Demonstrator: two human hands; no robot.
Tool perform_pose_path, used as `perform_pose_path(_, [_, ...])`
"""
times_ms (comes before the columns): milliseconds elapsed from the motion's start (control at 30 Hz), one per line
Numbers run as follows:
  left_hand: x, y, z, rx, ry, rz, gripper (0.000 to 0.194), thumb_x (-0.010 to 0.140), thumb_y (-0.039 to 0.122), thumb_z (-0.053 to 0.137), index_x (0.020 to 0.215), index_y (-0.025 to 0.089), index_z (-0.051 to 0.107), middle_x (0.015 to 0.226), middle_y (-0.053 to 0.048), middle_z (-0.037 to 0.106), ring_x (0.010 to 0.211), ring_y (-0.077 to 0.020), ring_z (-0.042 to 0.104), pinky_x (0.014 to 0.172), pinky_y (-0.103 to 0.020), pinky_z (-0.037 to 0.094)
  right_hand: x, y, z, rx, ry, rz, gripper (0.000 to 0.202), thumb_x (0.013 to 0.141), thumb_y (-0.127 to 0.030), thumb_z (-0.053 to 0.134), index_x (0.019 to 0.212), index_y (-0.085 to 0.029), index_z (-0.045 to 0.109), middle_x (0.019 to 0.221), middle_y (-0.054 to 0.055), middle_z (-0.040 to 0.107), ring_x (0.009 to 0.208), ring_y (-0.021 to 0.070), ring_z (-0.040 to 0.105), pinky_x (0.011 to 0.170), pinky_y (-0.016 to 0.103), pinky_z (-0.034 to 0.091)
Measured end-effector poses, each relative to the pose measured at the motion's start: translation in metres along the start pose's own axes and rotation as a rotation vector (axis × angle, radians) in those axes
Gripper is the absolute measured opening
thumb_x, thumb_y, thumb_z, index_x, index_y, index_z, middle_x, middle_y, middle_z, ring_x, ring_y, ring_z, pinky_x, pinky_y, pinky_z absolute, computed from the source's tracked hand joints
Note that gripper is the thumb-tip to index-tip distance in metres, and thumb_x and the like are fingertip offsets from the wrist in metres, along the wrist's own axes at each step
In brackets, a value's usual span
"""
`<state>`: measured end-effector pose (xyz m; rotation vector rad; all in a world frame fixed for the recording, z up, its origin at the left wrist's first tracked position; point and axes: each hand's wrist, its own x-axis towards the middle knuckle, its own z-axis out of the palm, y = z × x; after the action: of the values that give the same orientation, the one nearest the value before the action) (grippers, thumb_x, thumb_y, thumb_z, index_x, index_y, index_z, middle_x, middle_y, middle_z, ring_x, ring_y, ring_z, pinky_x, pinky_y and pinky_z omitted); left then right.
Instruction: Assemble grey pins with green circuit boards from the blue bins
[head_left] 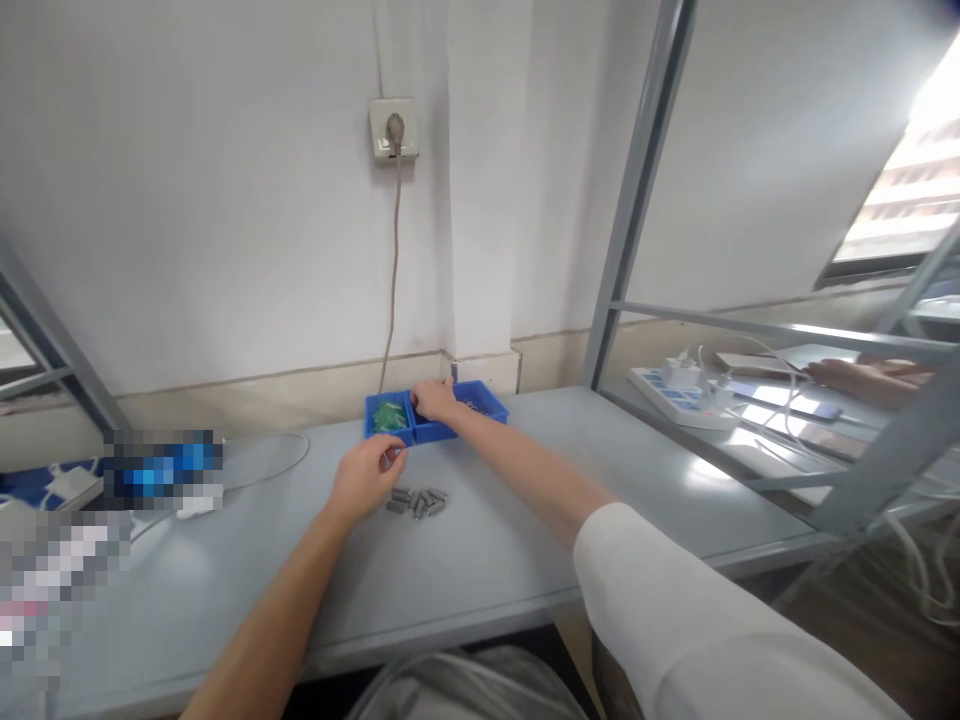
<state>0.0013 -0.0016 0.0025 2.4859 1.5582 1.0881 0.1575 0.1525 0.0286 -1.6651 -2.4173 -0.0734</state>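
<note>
My left hand point(366, 478) rests on the grey table point(525, 520), fingers curled around a small part I cannot make out, just left of a pile of several small grey metal pieces point(418, 500). My right hand point(433, 398) reaches forward into a blue divided tray point(491, 402) near the wall, fingers bent down at the divider between its compartments. The left compartment holds green parts point(388, 415); the right one holds small pale pieces. Whether the right fingers hold anything is hidden.
A cable point(393, 280) runs down the wall from a socket point(393, 130) to behind the tray. A grey metal frame post point(630, 200) stands at the right; beyond it lie a power strip point(679, 395), cables and another person's hand point(870, 375). A white cable point(270, 465) lies at the left.
</note>
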Motion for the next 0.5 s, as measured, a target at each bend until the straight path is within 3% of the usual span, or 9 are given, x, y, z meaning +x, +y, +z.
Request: perform_pose_path(500, [0.0002,-0.0006,-0.0002,0.006,-0.003,0.002,0.021,0.088,0.032,0.051,0.095,0.019,0.067,0.08,-0.002,0.067,0.069,-0.0148,0.058,0.069,-0.027,0.044,-0.0096,-0.0041,-0.0099,0.022,0.009,0.015,0.024,0.08,-0.014,0.056,0.096,-0.023,0.073,0.102,0.01,0.072,0.102,0.0247,0.061,0.098,0.046,0.026])
